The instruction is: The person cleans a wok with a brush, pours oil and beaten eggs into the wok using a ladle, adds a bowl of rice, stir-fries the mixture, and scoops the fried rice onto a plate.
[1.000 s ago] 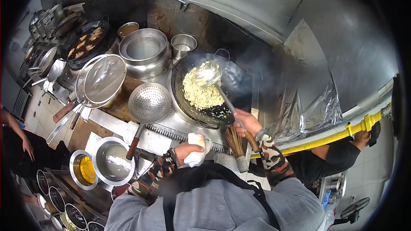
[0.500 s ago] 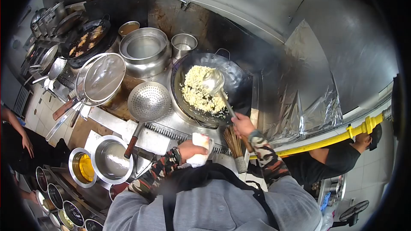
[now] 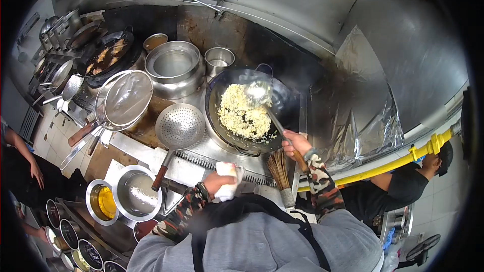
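My right hand [image 3: 298, 144] is closed round the wooden handle of a metal ladle [image 3: 275, 120]. The ladle's shiny bowl rests in or just over pale yellow fried rice [image 3: 243, 121], inside a dark wok [image 3: 286, 102] on the stove. Part of the rice lies under the ladle. In my left hand [image 3: 218, 183] is a folded white cloth [image 3: 228, 180], gripped near the stove's front edge and apart from the wok. A bamboo wok brush [image 3: 279, 171] stands between my two hands, its bristles toward the wok.
Left of the wok lie a perforated skimmer [image 3: 180, 126] and mesh strainers [image 3: 128, 98]. Behind them stands a large steel pot [image 3: 174, 63]. Steel bowls [image 3: 137, 192] sit at front left. A yellow pipe [image 3: 373, 168] runs along the right. Other people stand at both sides.
My right hand has moved slightly right and the ladle bowl a little right across the rice. My left hand with the cloth has shifted slightly left and down.
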Demonstrator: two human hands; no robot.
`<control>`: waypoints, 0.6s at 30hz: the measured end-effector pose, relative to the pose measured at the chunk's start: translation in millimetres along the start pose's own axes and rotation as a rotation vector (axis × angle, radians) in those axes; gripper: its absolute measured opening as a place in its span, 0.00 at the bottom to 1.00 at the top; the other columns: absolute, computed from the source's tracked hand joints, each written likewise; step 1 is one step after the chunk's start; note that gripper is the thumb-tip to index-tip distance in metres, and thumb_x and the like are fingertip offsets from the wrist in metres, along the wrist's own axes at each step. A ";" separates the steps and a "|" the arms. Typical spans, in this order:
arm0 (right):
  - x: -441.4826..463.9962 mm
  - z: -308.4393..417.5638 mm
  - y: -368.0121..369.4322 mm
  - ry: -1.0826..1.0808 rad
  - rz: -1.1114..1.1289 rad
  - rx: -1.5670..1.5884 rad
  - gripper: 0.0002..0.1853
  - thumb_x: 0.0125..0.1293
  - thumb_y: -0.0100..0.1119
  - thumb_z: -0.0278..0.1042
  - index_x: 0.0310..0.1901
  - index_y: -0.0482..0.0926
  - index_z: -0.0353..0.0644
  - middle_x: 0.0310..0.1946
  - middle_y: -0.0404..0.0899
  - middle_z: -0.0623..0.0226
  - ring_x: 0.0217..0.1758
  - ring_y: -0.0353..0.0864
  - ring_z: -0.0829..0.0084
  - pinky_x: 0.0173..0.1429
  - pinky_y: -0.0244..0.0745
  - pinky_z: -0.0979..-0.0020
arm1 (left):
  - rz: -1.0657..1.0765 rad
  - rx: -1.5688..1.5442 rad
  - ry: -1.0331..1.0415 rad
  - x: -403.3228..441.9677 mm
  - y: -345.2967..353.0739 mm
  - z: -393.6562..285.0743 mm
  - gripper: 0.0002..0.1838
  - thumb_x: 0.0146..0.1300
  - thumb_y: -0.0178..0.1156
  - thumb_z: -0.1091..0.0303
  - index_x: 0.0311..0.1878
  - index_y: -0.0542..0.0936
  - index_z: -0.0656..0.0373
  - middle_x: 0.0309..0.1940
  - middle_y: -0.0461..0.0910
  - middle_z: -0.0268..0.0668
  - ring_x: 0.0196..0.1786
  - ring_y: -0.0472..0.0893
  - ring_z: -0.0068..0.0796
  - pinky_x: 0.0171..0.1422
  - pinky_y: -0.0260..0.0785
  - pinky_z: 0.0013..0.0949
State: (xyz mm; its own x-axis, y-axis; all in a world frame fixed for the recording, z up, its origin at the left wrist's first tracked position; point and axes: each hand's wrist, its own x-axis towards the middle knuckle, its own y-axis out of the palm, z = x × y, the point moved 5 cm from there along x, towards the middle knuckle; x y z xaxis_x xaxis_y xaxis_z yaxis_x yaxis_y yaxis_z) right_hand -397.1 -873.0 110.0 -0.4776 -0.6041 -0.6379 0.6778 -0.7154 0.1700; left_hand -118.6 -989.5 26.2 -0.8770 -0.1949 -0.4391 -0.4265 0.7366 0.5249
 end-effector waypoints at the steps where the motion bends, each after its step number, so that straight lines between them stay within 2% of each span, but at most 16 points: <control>1: 16.8 -16.4 -12.1 0.037 -0.048 -0.021 0.14 0.70 0.51 0.39 0.56 0.70 0.53 0.18 0.66 0.73 0.11 0.60 0.79 0.13 0.57 0.73 | 0.022 -0.101 -0.088 -2.5 0.3 -0.6 0.17 0.53 0.67 0.69 0.46 0.79 0.62 0.32 0.82 0.36 0.31 0.81 0.29 0.36 0.74 0.31; 2: 17.5 -22.1 -13.6 0.072 -0.094 -0.046 0.15 0.70 0.51 0.39 0.57 0.70 0.53 0.18 0.66 0.73 0.11 0.60 0.79 0.13 0.58 0.73 | 0.039 -0.163 -0.060 -6.7 5.8 -9.4 0.14 0.52 0.67 0.69 0.42 0.79 0.61 0.29 0.81 0.37 0.26 0.81 0.29 0.31 0.73 0.30; 3: 20.1 -19.5 -12.8 -0.046 -0.186 -0.310 0.16 0.70 0.51 0.39 0.58 0.68 0.53 0.18 0.66 0.72 0.12 0.60 0.79 0.13 0.58 0.73 | 0.015 -0.174 -0.045 -4.1 3.1 -8.5 0.14 0.52 0.66 0.69 0.41 0.78 0.62 0.28 0.81 0.37 0.25 0.80 0.29 0.29 0.73 0.30; 6: 1.2 -13.1 -3.4 -0.156 -0.222 -0.329 0.20 0.71 0.50 0.41 0.63 0.64 0.54 0.20 0.66 0.72 0.12 0.58 0.80 0.14 0.58 0.74 | -0.020 -0.276 -0.031 3.3 -20.6 -1.1 0.13 0.53 0.62 0.67 0.39 0.78 0.64 0.24 0.80 0.38 0.22 0.79 0.30 0.26 0.72 0.30; 7: -14.5 -6.0 -6.0 -0.087 -0.143 -0.177 0.21 0.71 0.50 0.40 0.64 0.62 0.54 0.20 0.65 0.72 0.12 0.59 0.79 0.14 0.59 0.72 | 0.001 -0.365 -0.024 7.6 -26.1 2.4 0.14 0.54 0.59 0.66 0.40 0.77 0.65 0.23 0.79 0.38 0.20 0.79 0.31 0.26 0.73 0.32; 8: -13.7 -0.4 -17.4 -0.089 -0.145 -0.174 0.21 0.71 0.50 0.40 0.64 0.62 0.54 0.20 0.65 0.72 0.12 0.59 0.79 0.14 0.59 0.72 | 0.060 -0.411 -0.001 -2.0 -20.9 -10.8 0.16 0.54 0.57 0.66 0.44 0.76 0.65 0.25 0.80 0.39 0.25 0.81 0.32 0.29 0.75 0.32; 10: -4.6 -10.0 -33.3 0.071 -0.076 -0.075 0.25 0.71 0.50 0.39 0.68 0.59 0.55 0.20 0.65 0.72 0.13 0.59 0.79 0.14 0.60 0.72 | 0.027 -0.537 -0.048 8.5 -32.8 -0.2 0.20 0.57 0.54 0.59 0.49 0.76 0.62 0.31 0.81 0.41 0.33 0.83 0.35 0.36 0.78 0.37; 11: 9.5 -16.4 -33.0 0.006 -0.154 -0.261 0.26 0.71 0.49 0.39 0.69 0.58 0.56 0.18 0.62 0.74 0.13 0.59 0.80 0.14 0.58 0.73 | 0.026 -0.534 -0.059 11.5 -32.3 1.3 0.20 0.57 0.54 0.59 0.49 0.76 0.62 0.31 0.81 0.41 0.33 0.83 0.35 0.36 0.78 0.37; 12: 24.0 -14.9 -30.6 -0.091 -0.148 -0.418 0.27 0.69 0.53 0.39 0.68 0.61 0.52 0.20 0.71 0.64 0.15 0.68 0.71 0.19 0.68 0.66 | 0.045 -0.537 -0.105 18.8 -29.6 -1.1 0.21 0.58 0.52 0.56 0.50 0.76 0.58 0.34 0.82 0.41 0.36 0.83 0.37 0.40 0.78 0.42; 14: 55.3 -2.7 -10.8 -0.906 -0.364 -1.096 0.27 0.64 0.54 0.37 0.66 0.65 0.48 0.28 0.79 0.47 0.24 0.80 0.54 0.33 0.78 0.57 | 0.065 -0.521 -0.193 43.6 -30.7 6.9 0.22 0.60 0.47 0.47 0.51 0.77 0.49 0.41 0.83 0.38 0.41 0.83 0.40 0.46 0.76 0.55; 16: 45.2 4.4 32.4 -0.611 -0.468 -1.213 0.28 0.61 0.53 0.35 0.65 0.65 0.47 0.37 0.79 0.38 0.39 0.81 0.44 0.48 0.77 0.55 | 0.023 -0.557 -0.281 53.7 -5.6 -8.4 0.24 0.60 0.48 0.45 0.51 0.77 0.51 0.39 0.82 0.38 0.40 0.82 0.46 0.47 0.77 0.54; 17: 42.4 0.2 49.2 -0.570 -0.428 -1.296 0.29 0.63 0.51 0.37 0.66 0.61 0.49 0.34 0.79 0.41 0.40 0.79 0.42 0.46 0.75 0.47 | 0.007 -0.505 -0.307 66.9 5.4 -13.6 0.22 0.61 0.50 0.45 0.47 0.78 0.50 0.37 0.81 0.37 0.39 0.82 0.46 0.47 0.76 0.55; 18: 30.8 -8.9 63.6 -0.587 -0.382 -1.240 0.29 0.62 0.51 0.36 0.66 0.61 0.48 0.36 0.79 0.40 0.42 0.79 0.43 0.47 0.74 0.49 | -0.011 -0.452 -0.327 83.6 13.6 -19.1 0.19 0.61 0.51 0.46 0.44 0.79 0.50 0.35 0.81 0.36 0.38 0.81 0.47 0.47 0.76 0.56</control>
State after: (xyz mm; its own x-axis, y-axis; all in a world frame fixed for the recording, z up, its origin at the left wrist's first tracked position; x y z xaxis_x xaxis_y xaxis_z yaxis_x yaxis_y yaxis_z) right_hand -363.8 -933.9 94.4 -0.6909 -0.7217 -0.0435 0.3530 -0.2843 -0.8914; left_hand -202.0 -1008.1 10.6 -0.7883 0.0634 -0.6121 -0.5510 0.3701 0.7480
